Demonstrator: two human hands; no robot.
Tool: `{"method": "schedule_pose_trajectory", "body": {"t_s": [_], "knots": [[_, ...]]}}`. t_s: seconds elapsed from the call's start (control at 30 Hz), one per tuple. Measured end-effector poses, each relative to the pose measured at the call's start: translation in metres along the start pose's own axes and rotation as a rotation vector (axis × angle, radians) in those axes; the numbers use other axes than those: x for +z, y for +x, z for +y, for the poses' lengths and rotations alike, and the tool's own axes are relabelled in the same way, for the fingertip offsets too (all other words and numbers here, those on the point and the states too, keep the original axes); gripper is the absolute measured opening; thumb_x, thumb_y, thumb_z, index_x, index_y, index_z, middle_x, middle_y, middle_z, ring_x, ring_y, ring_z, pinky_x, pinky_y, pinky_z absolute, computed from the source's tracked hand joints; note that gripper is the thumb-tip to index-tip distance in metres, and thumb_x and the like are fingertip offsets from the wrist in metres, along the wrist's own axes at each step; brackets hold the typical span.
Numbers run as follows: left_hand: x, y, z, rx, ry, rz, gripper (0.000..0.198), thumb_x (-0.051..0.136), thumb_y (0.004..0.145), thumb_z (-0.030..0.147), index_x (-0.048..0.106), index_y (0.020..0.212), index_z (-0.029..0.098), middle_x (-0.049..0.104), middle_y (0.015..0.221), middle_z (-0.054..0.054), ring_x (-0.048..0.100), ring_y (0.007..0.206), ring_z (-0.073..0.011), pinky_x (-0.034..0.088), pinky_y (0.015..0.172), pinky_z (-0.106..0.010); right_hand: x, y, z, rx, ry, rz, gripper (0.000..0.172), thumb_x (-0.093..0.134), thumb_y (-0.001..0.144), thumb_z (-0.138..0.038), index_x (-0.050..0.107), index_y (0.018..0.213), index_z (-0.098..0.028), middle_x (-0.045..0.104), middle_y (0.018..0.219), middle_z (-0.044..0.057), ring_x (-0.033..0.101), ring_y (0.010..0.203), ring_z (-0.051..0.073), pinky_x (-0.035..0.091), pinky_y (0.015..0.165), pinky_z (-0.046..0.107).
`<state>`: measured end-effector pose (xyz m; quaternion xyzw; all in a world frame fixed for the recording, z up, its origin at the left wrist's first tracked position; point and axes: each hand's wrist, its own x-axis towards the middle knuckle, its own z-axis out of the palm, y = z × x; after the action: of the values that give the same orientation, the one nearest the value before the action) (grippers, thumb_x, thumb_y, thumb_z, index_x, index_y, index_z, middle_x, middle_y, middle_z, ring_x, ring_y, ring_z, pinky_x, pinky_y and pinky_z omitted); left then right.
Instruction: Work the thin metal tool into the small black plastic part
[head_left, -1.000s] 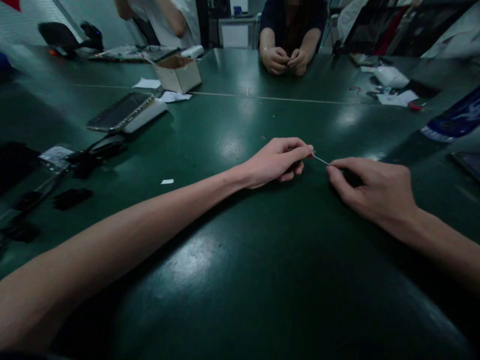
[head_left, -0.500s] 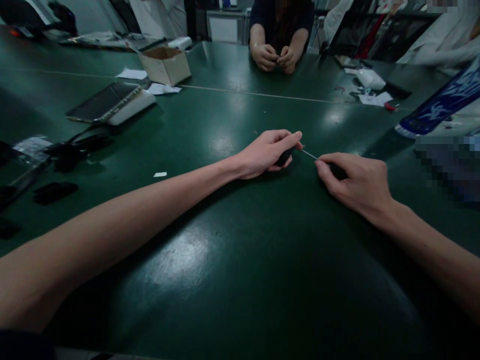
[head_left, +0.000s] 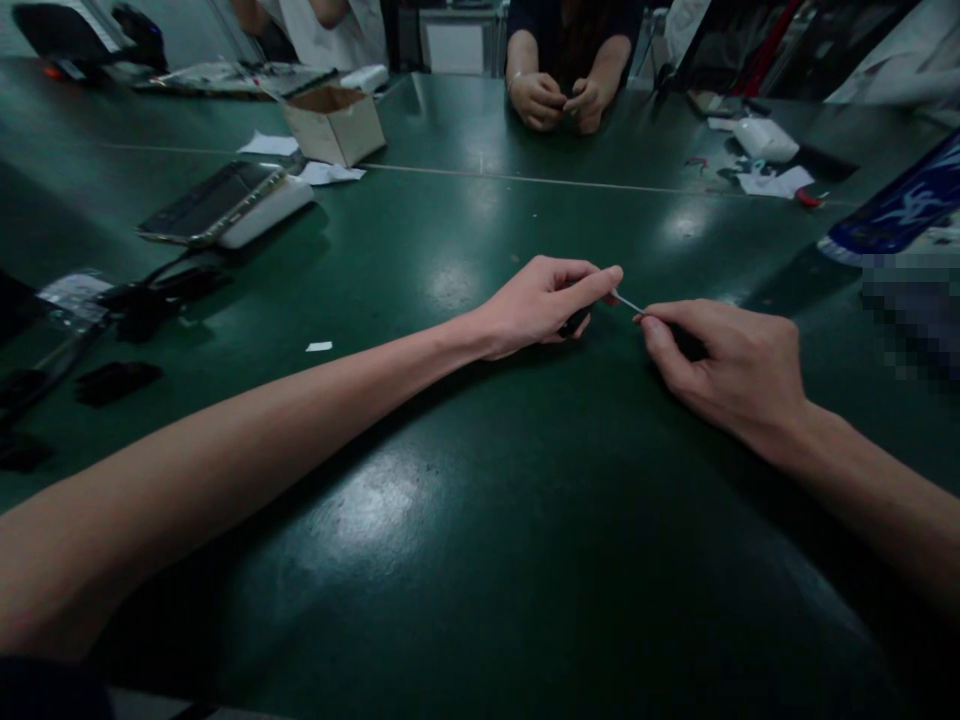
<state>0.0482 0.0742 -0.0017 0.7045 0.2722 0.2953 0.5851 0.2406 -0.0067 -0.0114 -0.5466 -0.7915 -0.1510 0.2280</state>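
My left hand (head_left: 551, 300) is closed around a small black object (head_left: 576, 320), mostly hidden by the palm and fingers. A thin light-coloured rod (head_left: 628, 301) stretches from beside the left thumb to the fingertips of my right hand (head_left: 724, 365), which pinch its far end between thumb and forefinger. Both hands are over the middle of the dark green table (head_left: 480, 480). Whether the rod joins the black object is hidden by the left fingers.
Across the table a person's hands (head_left: 562, 102) rest near the far edge. An open cardboard box (head_left: 337, 125), a flat dark-screened device (head_left: 214, 200) and black cables (head_left: 161, 295) lie left. A blue cylinder (head_left: 896, 205) and a white object (head_left: 765, 140) are at the right.
The view has shifted slightly. Both my hands appear a little further right, still holding the same things. Across the table, the person's fingers have moved a little.
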Motion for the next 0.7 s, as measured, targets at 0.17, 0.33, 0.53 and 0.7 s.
{"method": "schedule_pose_trajectory", "body": {"t_s": [0.17, 0.33, 0.53, 0.7], "knots": [[-0.0008, 0.0009, -0.0014, -0.01, -0.009, 0.009, 0.039, 0.047, 0.09, 0.046, 0.062, 0.082, 0.011, 0.051, 0.053, 0.002, 0.039, 0.038, -0.002, 0.023, 0.037, -0.016, 0.0019, 0.0, 0.0032, -0.007, -0.029, -0.008, 0.029, 0.046, 0.091, -0.034, 0.067, 0.103, -0.018, 0.068, 0.082, 0.005, 0.058, 0.068, 0.016, 0.036, 0.058, 0.027], [-0.0014, 0.0024, -0.0035, -0.019, -0.038, 0.012, 0.042, 0.043, 0.092, 0.047, 0.063, 0.083, 0.01, 0.052, 0.054, 0.001, 0.042, 0.039, -0.0026, 0.025, 0.036, -0.015, 0.0037, -0.0004, 0.0055, 0.006, -0.043, -0.026, 0.029, 0.046, 0.091, -0.035, 0.067, 0.102, -0.018, 0.067, 0.081, 0.005, 0.057, 0.068, 0.016, 0.034, 0.057, 0.027], [-0.001, 0.0008, -0.0017, -0.023, 0.023, -0.007, 0.041, 0.046, 0.091, 0.046, 0.064, 0.084, 0.01, 0.053, 0.054, 0.001, 0.041, 0.038, -0.0024, 0.026, 0.036, -0.014, 0.0044, -0.0004, 0.0055, 0.043, -0.059, -0.034, 0.031, 0.042, 0.092, -0.038, 0.067, 0.102, -0.021, 0.067, 0.08, 0.005, 0.057, 0.068, 0.017, 0.033, 0.057, 0.028], [-0.0011, -0.0001, -0.0019, -0.015, 0.032, -0.024, 0.041, 0.047, 0.09, 0.046, 0.065, 0.084, 0.01, 0.055, 0.054, 0.001, 0.04, 0.037, -0.0024, 0.026, 0.036, -0.015, 0.0048, -0.001, 0.0066, 0.031, -0.042, -0.033, 0.032, 0.043, 0.092, -0.037, 0.067, 0.102, -0.02, 0.067, 0.081, 0.006, 0.058, 0.069, 0.017, 0.034, 0.056, 0.028]]}}
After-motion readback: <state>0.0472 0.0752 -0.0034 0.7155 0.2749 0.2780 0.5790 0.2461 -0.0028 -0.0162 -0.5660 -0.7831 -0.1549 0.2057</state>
